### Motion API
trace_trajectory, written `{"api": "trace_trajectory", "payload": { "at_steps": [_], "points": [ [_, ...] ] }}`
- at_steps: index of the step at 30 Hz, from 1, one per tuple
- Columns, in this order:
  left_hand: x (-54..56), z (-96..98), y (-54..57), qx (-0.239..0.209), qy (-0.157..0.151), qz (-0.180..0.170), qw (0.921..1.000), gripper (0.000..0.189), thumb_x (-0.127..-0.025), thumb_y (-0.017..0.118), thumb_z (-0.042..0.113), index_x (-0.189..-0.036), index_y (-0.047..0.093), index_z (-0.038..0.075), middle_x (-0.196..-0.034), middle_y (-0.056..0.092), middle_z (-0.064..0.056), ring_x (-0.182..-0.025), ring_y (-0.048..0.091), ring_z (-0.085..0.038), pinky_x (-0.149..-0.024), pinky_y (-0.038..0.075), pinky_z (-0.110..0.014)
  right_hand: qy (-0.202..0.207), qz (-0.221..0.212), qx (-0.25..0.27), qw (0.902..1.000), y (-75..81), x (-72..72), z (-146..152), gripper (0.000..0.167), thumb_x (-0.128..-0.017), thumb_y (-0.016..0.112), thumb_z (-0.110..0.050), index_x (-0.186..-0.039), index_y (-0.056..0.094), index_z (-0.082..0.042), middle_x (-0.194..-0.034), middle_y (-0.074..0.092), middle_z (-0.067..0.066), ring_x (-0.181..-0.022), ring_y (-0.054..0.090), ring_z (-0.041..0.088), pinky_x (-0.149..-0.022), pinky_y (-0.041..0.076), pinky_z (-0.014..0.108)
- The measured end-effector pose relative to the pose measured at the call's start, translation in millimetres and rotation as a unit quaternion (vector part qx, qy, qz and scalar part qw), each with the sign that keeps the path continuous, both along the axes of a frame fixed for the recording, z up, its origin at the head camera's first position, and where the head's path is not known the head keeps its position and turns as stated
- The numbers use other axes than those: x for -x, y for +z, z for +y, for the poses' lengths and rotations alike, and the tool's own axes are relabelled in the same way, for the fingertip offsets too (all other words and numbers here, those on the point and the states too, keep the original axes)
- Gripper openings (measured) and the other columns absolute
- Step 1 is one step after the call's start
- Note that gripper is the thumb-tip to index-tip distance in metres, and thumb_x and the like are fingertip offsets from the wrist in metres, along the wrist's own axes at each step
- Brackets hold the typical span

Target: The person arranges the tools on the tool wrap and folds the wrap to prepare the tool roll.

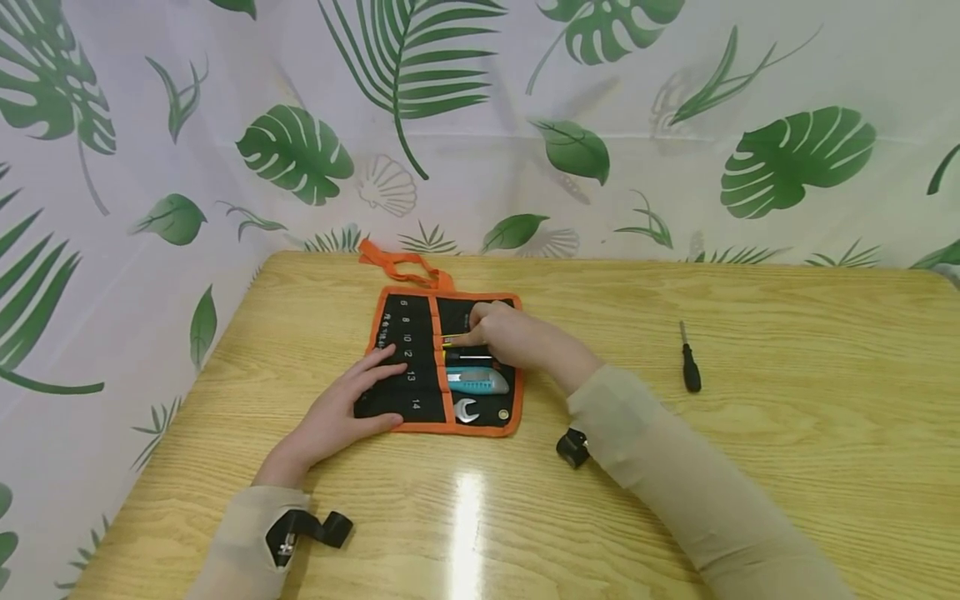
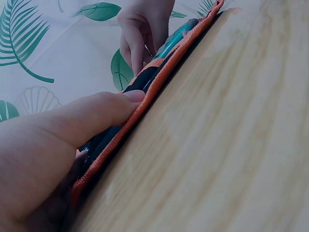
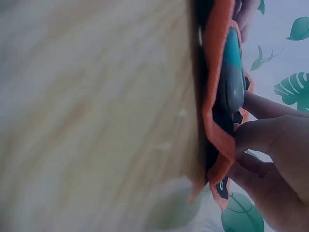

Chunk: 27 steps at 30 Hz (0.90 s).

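A black tool roll with orange trim lies unfolded on the table, numbers printed on its left part. My left hand rests on that part with fingers spread, its thumb along the near orange edge. My right hand is over the upper pockets, its index fingertip at a small yellow-ended tool; whether it pinches or presses this, I cannot tell. Below, a slim screwdriver, a teal utility knife and an open-ended wrench sit in the orange-banded pockets.
A black-handled screwdriver lies on the wooden table to the right. Orange tie straps trail from the roll's far edge. Behind the table hangs a white curtain with green leaves. Black straps hang at both wrists.
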<state>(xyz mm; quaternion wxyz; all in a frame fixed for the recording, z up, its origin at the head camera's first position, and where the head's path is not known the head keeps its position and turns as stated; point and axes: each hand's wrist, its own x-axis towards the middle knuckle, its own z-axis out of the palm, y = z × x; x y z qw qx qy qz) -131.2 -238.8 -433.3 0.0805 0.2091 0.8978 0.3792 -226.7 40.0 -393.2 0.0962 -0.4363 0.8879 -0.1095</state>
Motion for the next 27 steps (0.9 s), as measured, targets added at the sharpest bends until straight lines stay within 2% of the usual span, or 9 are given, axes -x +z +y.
{"api": "trace_trajectory", "payload": {
  "at_steps": [9,15,18,22,27],
  "points": [
    [0.5,-0.9,-1.3,0.0,0.001,0.004,1.0,0.065,-0.083,0.074,0.039,-0.141,0.048,0.028,-0.156,0.022,0.01,-0.144,0.015,-0.02,-0.109,0.024,-0.055,-0.011,0.022,0.009,0.9997,-1.3,-3.1,-7,0.054,-0.091,0.047,0.011,-0.128,0.062,-0.025,-0.109,0.058,0.012,-0.095,0.056,0.023,-0.086,0.048,0.034],
    [0.2,-0.7,-0.4,-0.001,0.001,0.001,1.0,0.064,-0.083,0.074,0.039,-0.141,0.048,0.027,-0.156,0.022,0.009,-0.144,0.015,-0.02,-0.109,0.023,-0.055,-0.025,0.019,0.02,0.9993,-3.0,-4.9,-8,0.052,-0.093,0.047,0.01,-0.128,0.062,-0.026,-0.107,0.059,0.009,-0.096,0.056,0.021,-0.086,0.049,0.033],
    [-0.1,-0.6,-0.4,0.0,0.002,0.001,1.0,0.064,-0.083,0.074,0.038,-0.141,0.048,0.027,-0.156,0.022,0.009,-0.144,0.015,-0.02,-0.109,0.023,-0.055,-0.014,0.023,0.038,0.9989,-4.1,-4.2,-6,0.048,-0.092,0.049,0.01,-0.127,0.064,-0.02,-0.104,0.06,0.008,-0.094,0.056,0.02,-0.083,0.049,0.031],
    [-0.3,-0.5,-0.9,0.0,0.002,0.002,1.0,0.064,-0.083,0.074,0.037,-0.141,0.048,0.025,-0.156,0.023,0.008,-0.144,0.016,-0.02,-0.109,0.023,-0.054,-0.011,0.002,0.07,0.9975,-4.0,-3.0,-1,0.044,-0.088,0.052,0.012,-0.122,0.068,-0.011,-0.101,0.061,0.008,-0.092,0.056,0.021,-0.081,0.049,0.031],
    [-0.4,-0.9,-1.1,-0.004,0.002,0.002,1.0,0.065,-0.083,0.074,0.037,-0.141,0.049,0.025,-0.156,0.023,0.008,-0.144,0.016,-0.021,-0.109,0.024,-0.055,-0.032,-0.017,0.084,0.9958,-3.8,-0.4,7,0.033,-0.087,0.057,0.009,-0.114,0.07,-0.004,-0.104,0.063,0.01,-0.097,0.058,0.023,-0.085,0.049,0.034]
  ]
}}
